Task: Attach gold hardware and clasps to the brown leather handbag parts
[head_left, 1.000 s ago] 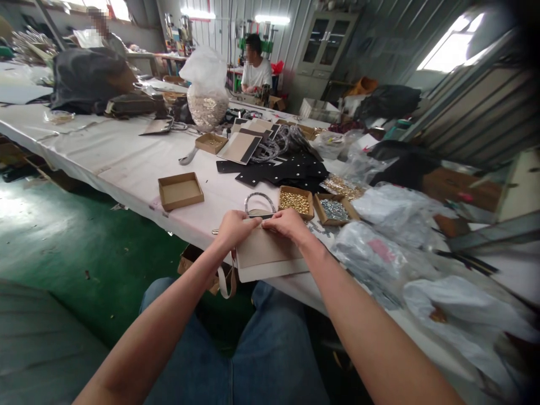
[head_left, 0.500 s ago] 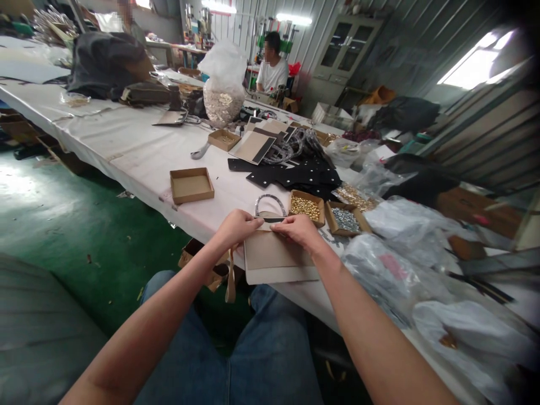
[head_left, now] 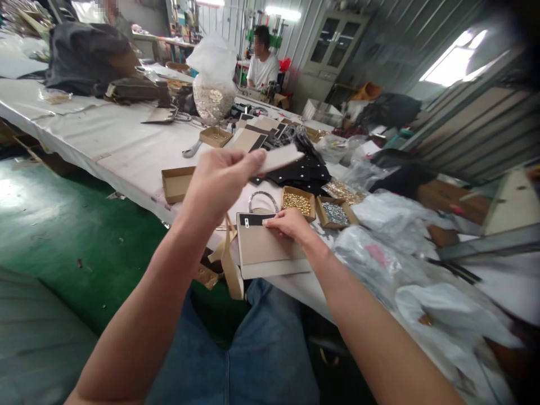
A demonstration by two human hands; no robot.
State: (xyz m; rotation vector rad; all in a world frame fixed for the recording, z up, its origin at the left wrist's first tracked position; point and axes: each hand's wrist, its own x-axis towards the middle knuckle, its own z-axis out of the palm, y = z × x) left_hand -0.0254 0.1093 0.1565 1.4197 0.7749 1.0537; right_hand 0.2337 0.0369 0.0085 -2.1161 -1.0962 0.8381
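My left hand is raised above the table's front edge, closed on a pale flat strip that sticks out to the right, blurred by motion. Below it lies a beige panel with a black band along its far edge and a small white mark at the band's left end. My right hand is on this panel, thumb and fingertips pinched at the black band. A curved grey handle lies just beyond the panel. Tan strips hang over the table edge at the panel's left.
Behind my right hand stand a box of gold studs and a box of silver studs. A shallow cardboard box is at left. Black studded pieces lie further back, plastic bags at right. A person sits beyond the table.
My left hand has left the panel's far edge and risen up and to the left with the pale strip. The panel's black band is uncovered; my right hand stays on it.
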